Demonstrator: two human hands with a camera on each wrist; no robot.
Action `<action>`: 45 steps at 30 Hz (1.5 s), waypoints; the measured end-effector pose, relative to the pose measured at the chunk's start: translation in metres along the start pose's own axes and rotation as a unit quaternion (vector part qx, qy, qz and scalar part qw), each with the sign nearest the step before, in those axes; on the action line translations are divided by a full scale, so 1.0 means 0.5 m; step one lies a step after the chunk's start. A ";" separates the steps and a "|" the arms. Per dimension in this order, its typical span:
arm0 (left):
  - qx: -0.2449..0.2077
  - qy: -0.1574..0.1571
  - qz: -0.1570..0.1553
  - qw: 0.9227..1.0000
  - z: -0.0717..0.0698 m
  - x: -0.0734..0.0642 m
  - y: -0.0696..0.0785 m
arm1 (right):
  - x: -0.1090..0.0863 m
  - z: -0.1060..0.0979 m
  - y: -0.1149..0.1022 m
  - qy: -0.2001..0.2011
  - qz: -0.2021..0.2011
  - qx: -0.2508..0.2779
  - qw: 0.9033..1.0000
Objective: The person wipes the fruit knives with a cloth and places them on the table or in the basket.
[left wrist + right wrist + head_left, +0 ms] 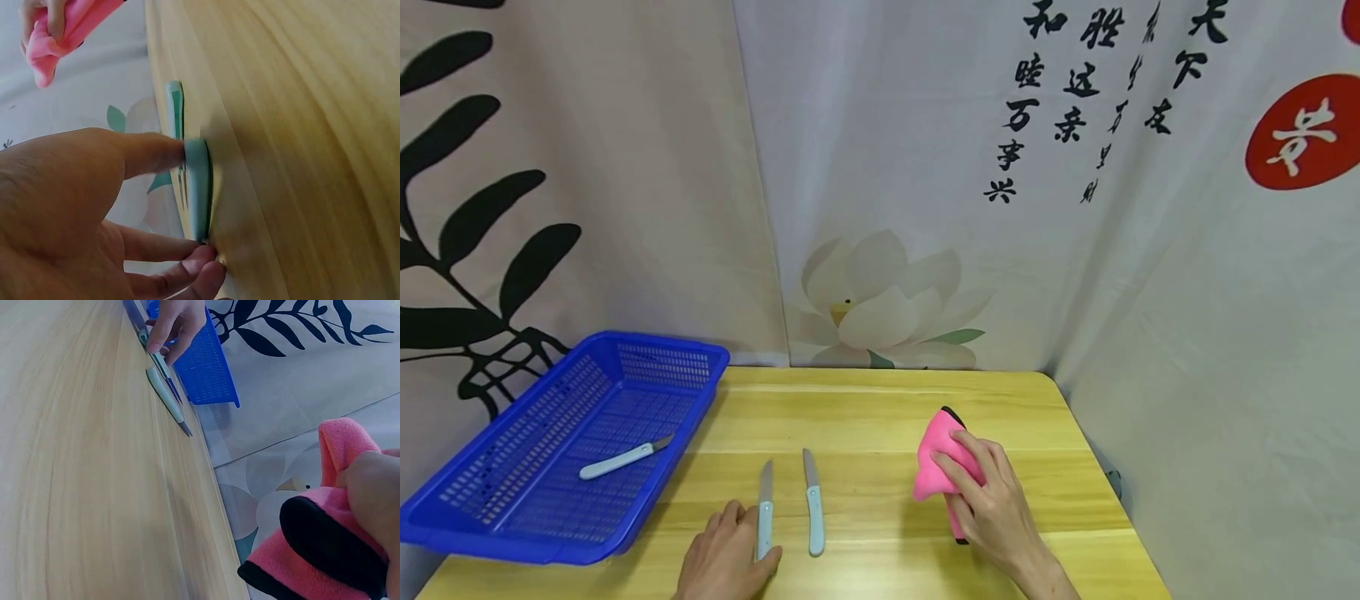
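On the wooden table two small knives with pale blue handles lie side by side. My left hand [724,554] is at the left knife [765,521]; the left wrist view has its thumb at one end of the handle [199,187] and fingertips at the other, pinching it. Just right of that, the second knife [816,517] lies untouched, blade pointing away. My right hand [1000,508] grips a bunched pink cloth [938,458] with black edging, held above the table. Its folds and black trim show close up in the right wrist view, where the cloth [312,562] hides some fingers.
At the left stands a blue plastic basket [700,400] with mesh walls. Inside it a third knife [617,461] lies, its blade tip near the right wall. A printed curtain [895,167] hangs behind the table's back edge and along the sides.
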State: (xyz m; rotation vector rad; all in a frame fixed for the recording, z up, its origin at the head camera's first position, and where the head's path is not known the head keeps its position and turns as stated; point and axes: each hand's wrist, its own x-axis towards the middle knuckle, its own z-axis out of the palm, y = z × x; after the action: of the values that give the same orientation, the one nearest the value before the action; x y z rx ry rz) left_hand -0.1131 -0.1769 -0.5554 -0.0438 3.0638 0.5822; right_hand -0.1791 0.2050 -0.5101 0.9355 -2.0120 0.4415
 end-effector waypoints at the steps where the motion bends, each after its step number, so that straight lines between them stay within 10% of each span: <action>1: 0.001 0.002 0.002 1.000 -0.001 0.002 -0.001 | 0.000 0.000 0.000 -0.001 0.000 0.000 1.000; 31: -0.130 0.011 0.012 0.991 -0.047 0.030 -0.025 | -0.001 -0.003 0.000 0.000 0.001 0.004 1.000; 41: -0.314 0.006 0.044 0.949 -0.083 0.022 0.053 | 0.031 0.002 -0.015 0.027 -0.023 0.025 0.999; 45: -0.324 0.009 0.071 0.943 -0.089 0.022 0.087 | 0.057 0.004 -0.031 0.041 -0.040 0.028 0.998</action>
State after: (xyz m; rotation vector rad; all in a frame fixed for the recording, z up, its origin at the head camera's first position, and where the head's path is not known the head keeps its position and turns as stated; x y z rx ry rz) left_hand -0.1262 -0.1531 -0.4984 0.1616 2.7520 1.5722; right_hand -0.1786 0.1806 -0.4887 1.0139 -1.8898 0.4868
